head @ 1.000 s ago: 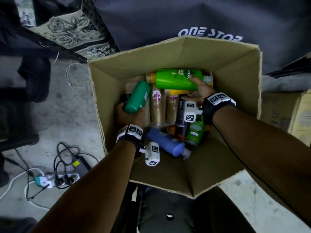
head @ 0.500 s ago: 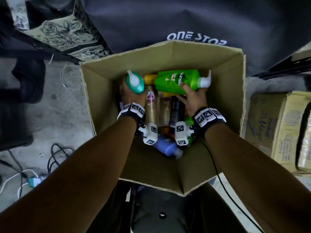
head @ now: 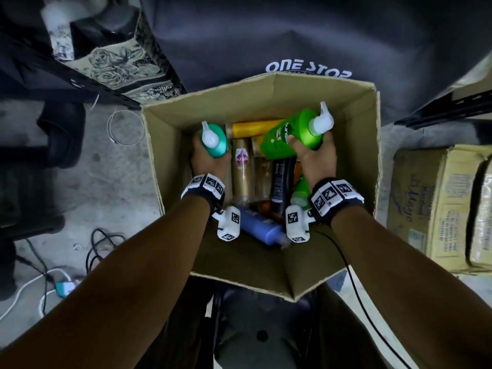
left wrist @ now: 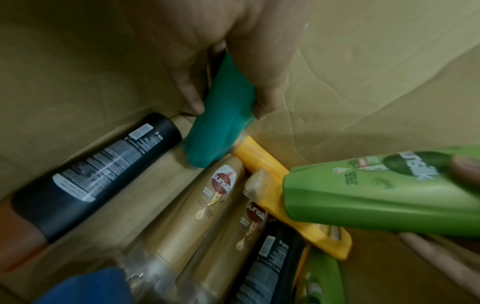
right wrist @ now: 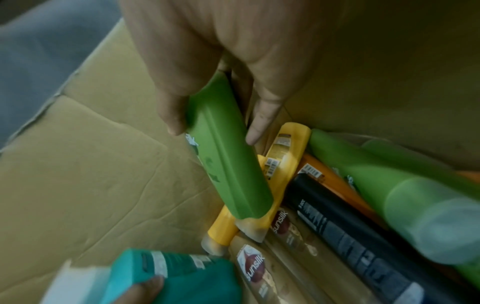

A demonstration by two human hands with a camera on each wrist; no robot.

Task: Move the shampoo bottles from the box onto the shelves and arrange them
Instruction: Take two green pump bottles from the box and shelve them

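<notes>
**Two bottles in hand above the box**

A person's left hand [head: 210, 161] wraps its fingers [left wrist: 262, 96] round a teal bottle [head: 216, 142], while the right hand [head: 315, 158] clasps a green Sunsilk bottle [head: 290, 137], both raised above the heap inside the cardboard box [head: 170, 155]. The smooth, rigid plastic looks slippery and moderately heavy; a mid-body grip, clear of the pump tops, seems safest.
</notes>
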